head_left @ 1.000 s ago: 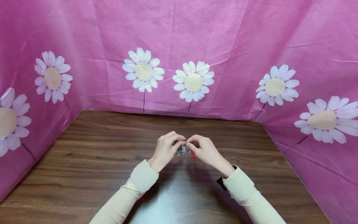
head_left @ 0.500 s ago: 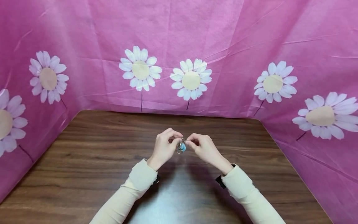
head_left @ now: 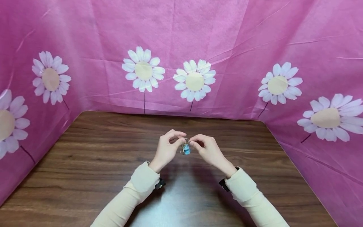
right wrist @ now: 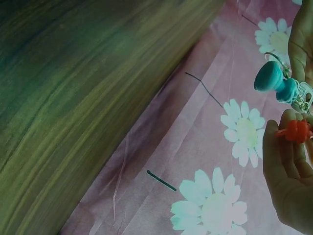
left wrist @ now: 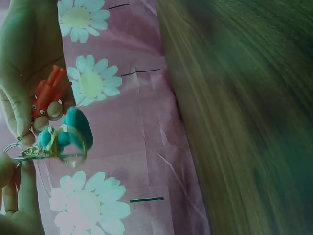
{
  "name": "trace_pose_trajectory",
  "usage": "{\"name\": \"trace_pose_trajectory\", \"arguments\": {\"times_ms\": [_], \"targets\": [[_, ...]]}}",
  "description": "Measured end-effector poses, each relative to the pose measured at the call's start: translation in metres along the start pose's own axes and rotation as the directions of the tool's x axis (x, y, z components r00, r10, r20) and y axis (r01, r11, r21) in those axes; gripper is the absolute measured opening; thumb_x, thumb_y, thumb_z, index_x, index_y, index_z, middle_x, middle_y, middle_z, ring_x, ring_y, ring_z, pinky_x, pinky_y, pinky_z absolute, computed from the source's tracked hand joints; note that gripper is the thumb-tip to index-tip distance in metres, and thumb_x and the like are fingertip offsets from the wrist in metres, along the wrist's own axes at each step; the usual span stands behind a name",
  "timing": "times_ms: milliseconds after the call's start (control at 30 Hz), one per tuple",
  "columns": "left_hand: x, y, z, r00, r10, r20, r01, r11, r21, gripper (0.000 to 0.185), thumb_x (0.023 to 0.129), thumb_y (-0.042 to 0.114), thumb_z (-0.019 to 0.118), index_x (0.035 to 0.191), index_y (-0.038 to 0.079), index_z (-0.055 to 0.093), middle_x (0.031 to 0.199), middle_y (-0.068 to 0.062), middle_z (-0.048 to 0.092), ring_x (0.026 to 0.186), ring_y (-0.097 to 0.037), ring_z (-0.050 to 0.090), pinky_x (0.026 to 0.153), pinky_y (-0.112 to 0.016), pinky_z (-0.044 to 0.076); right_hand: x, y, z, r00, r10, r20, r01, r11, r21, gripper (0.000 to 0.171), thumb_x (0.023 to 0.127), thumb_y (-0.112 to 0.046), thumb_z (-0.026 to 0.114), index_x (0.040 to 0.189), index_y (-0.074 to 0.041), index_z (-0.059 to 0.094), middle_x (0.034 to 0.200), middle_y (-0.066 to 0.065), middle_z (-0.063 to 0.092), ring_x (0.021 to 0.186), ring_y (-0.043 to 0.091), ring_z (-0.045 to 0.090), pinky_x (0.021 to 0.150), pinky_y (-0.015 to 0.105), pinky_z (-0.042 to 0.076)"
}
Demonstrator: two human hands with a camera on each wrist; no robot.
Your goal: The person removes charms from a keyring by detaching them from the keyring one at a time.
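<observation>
Centre of the head view, above the wooden worktop (head_left: 99,151): left hand (head_left: 167,149) and right hand (head_left: 208,150) both pinch a key ring (head_left: 185,140); teal charm (head_left: 186,149) hangs beneath; red charm (right wrist: 295,131) lies in the right palm; no legible writing.

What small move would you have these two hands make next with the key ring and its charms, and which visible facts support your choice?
Probably a small turn of the key ring, feeding the red charm further along the wire. Both the left hand and the right hand pinch the ring above the table; the blue charm hangs from it, while the red one lies against the right hand's fingers.
</observation>
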State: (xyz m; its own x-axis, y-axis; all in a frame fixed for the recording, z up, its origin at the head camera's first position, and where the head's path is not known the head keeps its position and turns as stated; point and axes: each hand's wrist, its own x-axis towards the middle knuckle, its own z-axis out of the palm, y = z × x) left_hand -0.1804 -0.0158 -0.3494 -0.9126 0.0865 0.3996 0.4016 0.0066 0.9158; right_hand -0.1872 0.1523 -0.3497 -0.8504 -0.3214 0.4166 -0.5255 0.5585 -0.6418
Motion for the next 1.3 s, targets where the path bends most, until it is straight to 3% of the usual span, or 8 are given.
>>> {"name": "trace_pose_trajectory", "arguments": {"times_ms": [367, 500, 567, 700, 867, 967, 1100, 1300], "targets": [[0.005, -0.027, 0.001, 0.997, -0.06, 0.048, 0.059, 0.998, 0.025, 0.009, 0.083, -0.002, 0.061, 0.091, -0.003, 0.063, 0.084, -0.017, 0.065, 0.074, -0.011, 0.062, 0.07, -0.027, 0.055, -0.001, 0.0, 0.0, 0.996, 0.086, 0.011, -0.087, 0.996, 0.01, 0.007, 0.087, -0.01, 0.06, 0.086, -0.008, 0.066, 0.076, 0.008, 0.066, 0.064, 0.016, 0.056, 0.054, 0.025, 0.045], [0.004, -0.03, 0.0, 0.997, -0.022, 0.07, 0.01, 0.987, 0.161, 0.007, 0.081, -0.001, 0.062, 0.088, 0.001, 0.064, 0.08, -0.011, 0.065, 0.069, -0.01, 0.063, 0.063, -0.023, 0.054, -0.001, 0.001, 0.0, 0.997, 0.074, -0.003, -0.074, 0.997, -0.035, 0.005, 0.086, -0.011, 0.062, 0.085, -0.009, 0.067, 0.074, 0.002, 0.065, 0.062, 0.01, 0.054, 0.054, 0.021, 0.043], [0.004, -0.03, 0.0, 0.993, 0.075, 0.097, -0.1, 0.95, 0.295, 0.01, 0.08, -0.002, 0.063, 0.088, 0.003, 0.065, 0.08, -0.008, 0.066, 0.071, -0.01, 0.064, 0.065, -0.019, 0.053, -0.001, 0.001, 0.0, 0.998, 0.055, -0.016, -0.056, 0.997, -0.061, 0.005, 0.085, -0.01, 0.063, 0.083, -0.01, 0.067, 0.074, 0.0, 0.066, 0.062, 0.006, 0.053, 0.054, 0.02, 0.044], [0.002, -0.027, 0.0, 0.946, 0.289, 0.145, -0.322, 0.803, 0.502, 0.011, 0.079, 0.001, 0.066, 0.088, 0.006, 0.069, 0.081, -0.003, 0.066, 0.073, -0.011, 0.065, 0.067, -0.019, 0.053, -0.001, -0.001, 0.001, 0.999, -0.007, -0.038, 0.002, 0.993, -0.115, 0.005, 0.083, -0.007, 0.064, 0.082, -0.011, 0.068, 0.076, -0.001, 0.068, 0.064, 0.006, 0.057, 0.059, 0.021, 0.048], [0.002, -0.026, 0.0, 0.899, 0.399, 0.181, -0.42, 0.663, 0.62, 0.005, 0.079, 0.009, 0.07, 0.084, 0.009, 0.072, 0.077, 0.002, 0.065, 0.067, -0.009, 0.063, 0.062, -0.027, 0.052, -0.002, -0.002, 0.002, 0.997, -0.062, -0.046, 0.053, 0.983, -0.175, 0.003, 0.083, -0.01, 0.066, 0.081, -0.01, 0.068, 0.076, -0.002, 0.068, 0.066, 0.007, 0.059, 0.061, 0.025, 0.05], [0.001, -0.026, -0.001, 0.882, 0.433, 0.186, -0.442, 0.623, 0.645, 0.004, 0.077, 0.01, 0.071, 0.081, 0.01, 0.072, 0.074, 0.003, 0.063, 0.064, -0.008, 0.062, 0.059, -0.028, 0.051, -0.004, -0.002, 0.002, 0.995, -0.083, -0.052, 0.072, 0.982, -0.175, 0.003, 0.082, -0.011, 0.067, 0.082, -0.009, 0.069, 0.077, -0.002, 0.067, 0.065, 0.007, 0.058, 0.06, 0.026, 0.05], [0.002, -0.028, -0.002, 0.886, 0.442, 0.142, -0.428, 0.659, 0.619, 0.004, 0.075, 0.009, 0.072, 0.078, 0.012, 0.071, 0.07, 0.004, 0.062, 0.061, -0.008, 0.061, 0.057, -0.025, 0.049, -0.004, 0.0, 0.0, 0.991, -0.124, -0.057, 0.114, 0.982, -0.15, 0.004, 0.08, -0.01, 0.07, 0.083, -0.009, 0.071, 0.077, -0.002, 0.067, 0.065, 0.005, 0.057, 0.058, 0.023, 0.049], [0.004, -0.029, -0.002, 0.942, 0.331, 0.046, -0.316, 0.839, 0.443, 0.003, 0.075, 0.006, 0.072, 0.076, 0.008, 0.071, 0.069, 0.001, 0.063, 0.061, -0.008, 0.059, 0.058, -0.019, 0.049, -0.003, 0.002, -0.004, 0.989, -0.147, -0.021, 0.144, 0.985, -0.094, 0.011, 0.075, -0.009, 0.073, 0.086, -0.009, 0.072, 0.08, -0.001, 0.067, 0.072, 0.007, 0.061, 0.061, 0.028, 0.053]]}}
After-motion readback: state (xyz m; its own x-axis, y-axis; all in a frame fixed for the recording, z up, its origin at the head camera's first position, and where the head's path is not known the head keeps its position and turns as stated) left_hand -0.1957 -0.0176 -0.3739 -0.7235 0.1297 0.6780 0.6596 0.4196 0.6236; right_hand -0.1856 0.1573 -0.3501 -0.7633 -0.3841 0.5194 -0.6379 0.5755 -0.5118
